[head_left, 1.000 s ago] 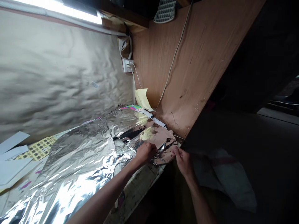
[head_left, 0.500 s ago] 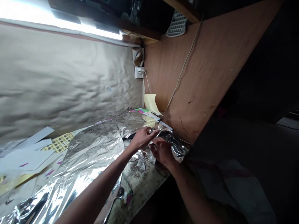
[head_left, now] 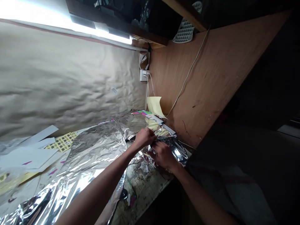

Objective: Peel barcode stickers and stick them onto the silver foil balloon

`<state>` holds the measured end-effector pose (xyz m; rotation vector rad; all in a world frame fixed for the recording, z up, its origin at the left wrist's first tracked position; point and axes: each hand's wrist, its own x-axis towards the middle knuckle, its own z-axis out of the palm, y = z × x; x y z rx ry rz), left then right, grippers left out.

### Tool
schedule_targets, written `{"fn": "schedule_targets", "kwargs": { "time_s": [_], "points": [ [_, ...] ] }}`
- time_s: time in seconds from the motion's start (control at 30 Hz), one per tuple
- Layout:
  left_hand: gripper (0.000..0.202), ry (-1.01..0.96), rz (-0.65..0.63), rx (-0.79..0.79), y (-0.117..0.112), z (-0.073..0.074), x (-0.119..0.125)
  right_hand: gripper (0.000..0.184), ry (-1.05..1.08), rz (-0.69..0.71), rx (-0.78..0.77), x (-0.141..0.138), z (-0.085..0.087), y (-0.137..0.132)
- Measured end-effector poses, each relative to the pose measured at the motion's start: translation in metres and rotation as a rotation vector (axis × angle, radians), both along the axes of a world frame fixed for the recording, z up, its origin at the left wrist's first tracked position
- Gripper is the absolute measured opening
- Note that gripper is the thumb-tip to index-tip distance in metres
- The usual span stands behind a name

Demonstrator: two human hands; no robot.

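Note:
A wide sheet of crinkled silver foil (head_left: 93, 147) covers much of the worktop. My left hand (head_left: 144, 137) is closed over the shiny pile at the sheet's right end, fingers curled down and away from view. Close beside it, almost touching, my right hand (head_left: 162, 153) is closed too, its fingers bent toward the left hand. What either hand grips is hidden behind the fingers. Dark, glossy crumpled film (head_left: 179, 150) lies just right of my right hand. Small pale scraps (head_left: 144, 167) are scattered on the worktop below the hands.
White paper pieces (head_left: 30, 156) and a yellow patterned sheet (head_left: 62, 142) lie at left. A curled cream sheet (head_left: 155, 106) stands in the corner below a socket (head_left: 144, 75). The wooden panel (head_left: 199, 78) bounds the right side. A lit tube (head_left: 100, 29) hangs above.
My hands have drawn closer together. The left fingers, raised in a pinch before, are now curled down toward the pile. The view has shifted slightly, moving the scene a little right and down.

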<state>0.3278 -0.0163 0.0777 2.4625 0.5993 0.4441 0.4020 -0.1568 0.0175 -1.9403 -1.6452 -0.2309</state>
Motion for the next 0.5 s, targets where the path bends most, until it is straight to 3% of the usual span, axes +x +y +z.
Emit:
{"fn": "schedule_targets", "kwargs": {
  "time_s": [0.1, 0.17, 0.27, 0.37, 0.5],
  "points": [
    [0.026, -0.139, 0.065, -0.025, 0.0, 0.007, -0.015, 0.04, 0.237, -0.17, 0.124, 0.043, -0.019, -0.011],
    [0.032, -0.253, 0.111, -0.056, 0.004, 0.015, -0.034, 0.044, 0.286, -0.277, 0.149, 0.077, -0.033, -0.016],
    [0.04, -0.422, 0.213, -0.102, 0.014, 0.024, -0.073, 0.047, 0.303, -0.314, 0.113, 0.115, -0.05, -0.019],
    [0.043, -0.563, 0.354, -0.172, 0.026, 0.025, -0.124, 0.047, 0.289, -0.292, 0.063, 0.125, -0.06, -0.021],
    [0.042, -0.733, 0.574, -0.53, 0.033, 0.011, -0.202, 0.049, 0.254, -0.279, 0.041, 0.115, -0.063, -0.015]
  ]
}}
